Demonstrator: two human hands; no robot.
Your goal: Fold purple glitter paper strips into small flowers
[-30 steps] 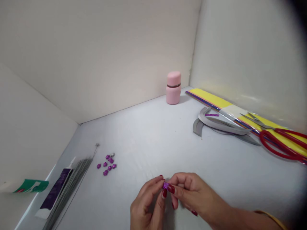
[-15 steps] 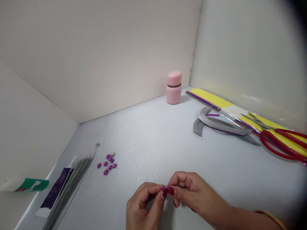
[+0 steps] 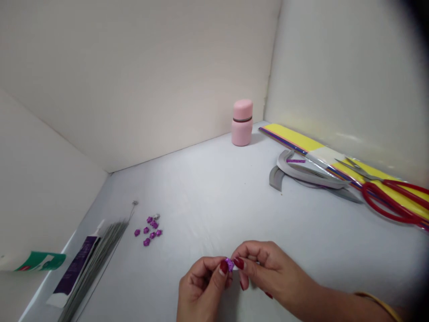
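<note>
Both my hands meet low in the middle of the white table (image 3: 208, 192). My left hand (image 3: 201, 290) and my right hand (image 3: 268, 273) pinch one tiny glittery purple piece (image 3: 229, 264) between thumbs and fingertips, just above the tabletop. The other fingers are curled in. To the left lies a small cluster of several matching purple pieces (image 3: 149, 230), well apart from my hands.
A bundle of thin grey wires (image 3: 94, 268) and a purple-labelled tube (image 3: 72, 277) lie at the left edge, beside a green-printed pack (image 3: 40, 260). A pink jar (image 3: 241, 122) stands in the far corner. Right: coloured paper strips (image 3: 301, 141), curled grey strips (image 3: 301, 174), red-handled scissors (image 3: 389, 201).
My fingers have shifted slightly on the purple piece; the left thumb now lies over it and the hands sit a little lower. Everything else on the table is unmoved.
</note>
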